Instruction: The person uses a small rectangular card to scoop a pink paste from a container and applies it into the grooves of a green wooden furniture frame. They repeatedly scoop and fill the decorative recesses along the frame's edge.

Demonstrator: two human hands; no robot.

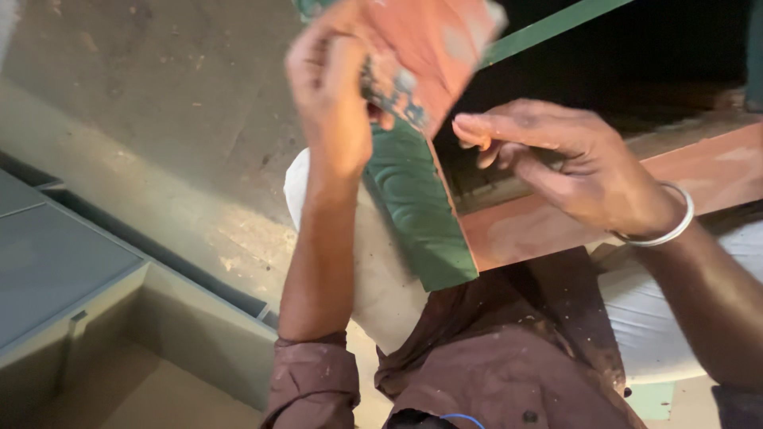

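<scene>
- At the far left, well apart from both hands, a grey-green metal cabinet [71, 278] stands below, with an open compartment at the bottom edge of the view.
- The left hand [330, 103] is raised and clenched around the upper part of a wooden piece [417, 199], fingers wrapped on its left edge (the picture is blurred here, so the fingertips are not clear).
- The wooden piece is tilted. Above the grip it shows a reddish-brown face with chipped green paint; below the grip it shows a dark green painted face that ends in a straight cut edge near the person's lap.
- Behind the lower part of the wooden piece, under the left forearm, a white sack [381, 294] lies.
- To the right of the grip, the right hand [564, 163] is just beside the wooden piece, fingers bent and drawn together; I cannot tell if the fingertips touch it, and the hand grasps nothing that I can see.
- A silver bangle [664, 230] sits on the right wrist.
- Under the right hand a reddish-brown plank [699, 179] runs to the right edge.
- Above it, a green bar [556, 28] crosses the dark background.
</scene>
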